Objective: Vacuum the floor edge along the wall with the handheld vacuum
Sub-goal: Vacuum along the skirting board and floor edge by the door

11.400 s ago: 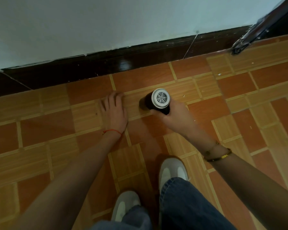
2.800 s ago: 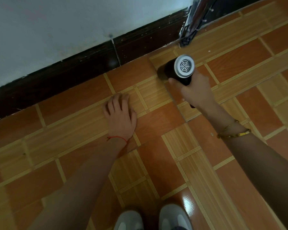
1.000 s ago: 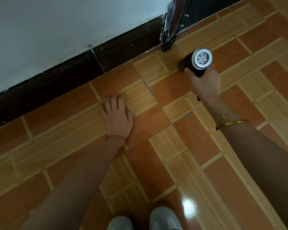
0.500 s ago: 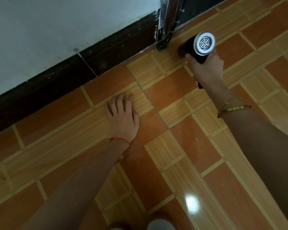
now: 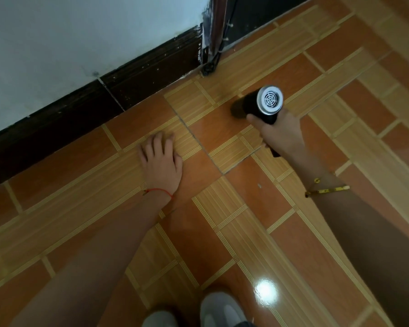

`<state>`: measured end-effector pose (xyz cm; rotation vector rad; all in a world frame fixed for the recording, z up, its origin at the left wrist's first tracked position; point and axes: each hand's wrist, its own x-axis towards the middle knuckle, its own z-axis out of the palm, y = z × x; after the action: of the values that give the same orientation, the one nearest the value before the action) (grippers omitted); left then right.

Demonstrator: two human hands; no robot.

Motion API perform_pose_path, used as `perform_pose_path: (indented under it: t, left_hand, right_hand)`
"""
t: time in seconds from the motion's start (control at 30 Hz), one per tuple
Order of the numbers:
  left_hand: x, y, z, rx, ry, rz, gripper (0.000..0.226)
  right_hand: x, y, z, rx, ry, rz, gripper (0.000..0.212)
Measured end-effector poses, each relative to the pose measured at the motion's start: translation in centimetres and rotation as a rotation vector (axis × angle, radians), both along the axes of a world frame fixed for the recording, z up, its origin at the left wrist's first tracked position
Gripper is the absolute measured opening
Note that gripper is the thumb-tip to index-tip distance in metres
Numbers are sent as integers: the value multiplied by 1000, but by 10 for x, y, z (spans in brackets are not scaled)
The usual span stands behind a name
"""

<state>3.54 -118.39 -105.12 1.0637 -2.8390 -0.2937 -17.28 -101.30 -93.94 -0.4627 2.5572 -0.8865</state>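
My right hand (image 5: pixel 280 135) grips the handle of the black handheld vacuum (image 5: pixel 257 106). Its silver vented rear cap faces the camera and its nozzle end points down at the orange tiled floor (image 5: pixel 234 232), a short way out from the wall. My left hand (image 5: pixel 161 161) rests flat on the tiles with fingers straight, left of the vacuum. The dark skirting board (image 5: pixel 132 76) runs along the foot of the white wall (image 5: pixel 80 38) from lower left to upper right.
A door frame post (image 5: pixel 214 31) with a cable stands where the skirting ends, with a dark opening beyond it. Small white specks dot the skirting and floor edge. My two white shoes (image 5: pixel 220 310) show at the bottom edge.
My right hand has drawn the vacuum back from the door frame corner, away from the wall and toward me. My left hand stays pressed on the same tiles.
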Motion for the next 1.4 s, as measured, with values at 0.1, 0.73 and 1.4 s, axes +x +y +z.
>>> perform_pose_path:
  t: [0.1, 0.73, 1.4]
  left_hand:
    - [5, 4, 4, 46, -24, -19, 58]
    - [62, 68, 7, 109, 5, -210, 53]
    - [107, 53, 8, 102, 99, -96, 49]
  right_hand:
    - [27, 25, 2, 29, 12, 99, 57]
    - [134, 101, 13, 102, -26, 304, 62]
    - [208, 76, 9, 3, -111, 487, 64]
